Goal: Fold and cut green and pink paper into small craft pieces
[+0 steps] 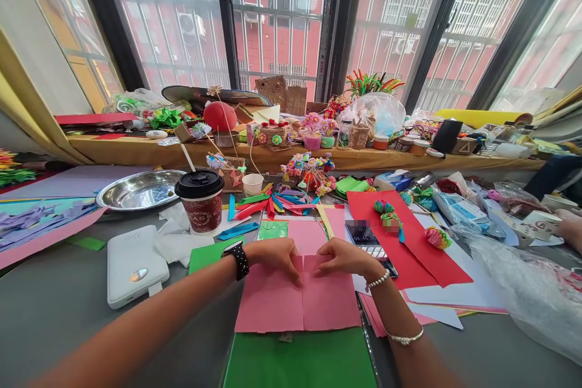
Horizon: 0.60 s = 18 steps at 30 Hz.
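A sheet of pink paper (268,306) lies in front of me with a straight line down its middle; I cannot tell whether it is a crease or two edges meeting. On its left half is my left hand (278,256), fingers curled and thumb pressed close to that line. My right hand (342,257) grips the right half, its thumb pointing in towards the line. The far edge of the paper is partly hidden by both hands. Underneath is a green sheet or mat (300,361). More pink paper (307,233) shows just beyond the hands.
A lidded coffee cup (200,203), a white device (136,267) and a metal plate (140,190) stand left. To the right are a phone (370,245), red paper (409,242) and plastic bags (527,291). Colourful paper strips (273,203) lie behind; another person's hand (570,230) shows far right.
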{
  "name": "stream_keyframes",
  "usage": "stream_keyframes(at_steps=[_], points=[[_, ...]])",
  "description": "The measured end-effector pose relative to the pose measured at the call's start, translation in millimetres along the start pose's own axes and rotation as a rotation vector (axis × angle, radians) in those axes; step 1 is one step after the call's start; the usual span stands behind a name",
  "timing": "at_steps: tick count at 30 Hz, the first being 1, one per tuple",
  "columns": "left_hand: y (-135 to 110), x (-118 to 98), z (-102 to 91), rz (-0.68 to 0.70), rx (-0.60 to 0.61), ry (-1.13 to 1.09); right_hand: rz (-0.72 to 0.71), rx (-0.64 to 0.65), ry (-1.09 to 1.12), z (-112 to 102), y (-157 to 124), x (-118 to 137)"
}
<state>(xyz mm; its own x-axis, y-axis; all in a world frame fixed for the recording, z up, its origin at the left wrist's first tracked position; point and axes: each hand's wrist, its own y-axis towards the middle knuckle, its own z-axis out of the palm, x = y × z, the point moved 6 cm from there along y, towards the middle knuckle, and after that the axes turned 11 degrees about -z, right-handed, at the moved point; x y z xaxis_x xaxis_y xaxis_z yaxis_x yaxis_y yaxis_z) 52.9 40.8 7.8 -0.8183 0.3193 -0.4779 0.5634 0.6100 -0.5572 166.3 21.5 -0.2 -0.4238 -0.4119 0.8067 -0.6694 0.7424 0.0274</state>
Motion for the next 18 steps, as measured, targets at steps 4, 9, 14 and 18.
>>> stream_keyframes(at_steps=[4,9,14,18], points=[[-1.5,-3.3,-1.2,0.021,-0.03,-0.038,0.007,-0.008,-0.003,-2.5,-1.4,0.3],[-1.2,-0.6,2.8,-0.002,-0.023,-0.07,0.033,0.015,-0.024,-3.1,-2.3,2.2],[-2.4,-1.3,5.2,0.054,0.02,-0.118,0.009,0.042,-0.025,0.8,0.1,2.6],[-4.3,1.2,0.7,-0.002,0.006,-0.153,0.025,-0.052,0.048,-4.6,0.6,-0.7]])
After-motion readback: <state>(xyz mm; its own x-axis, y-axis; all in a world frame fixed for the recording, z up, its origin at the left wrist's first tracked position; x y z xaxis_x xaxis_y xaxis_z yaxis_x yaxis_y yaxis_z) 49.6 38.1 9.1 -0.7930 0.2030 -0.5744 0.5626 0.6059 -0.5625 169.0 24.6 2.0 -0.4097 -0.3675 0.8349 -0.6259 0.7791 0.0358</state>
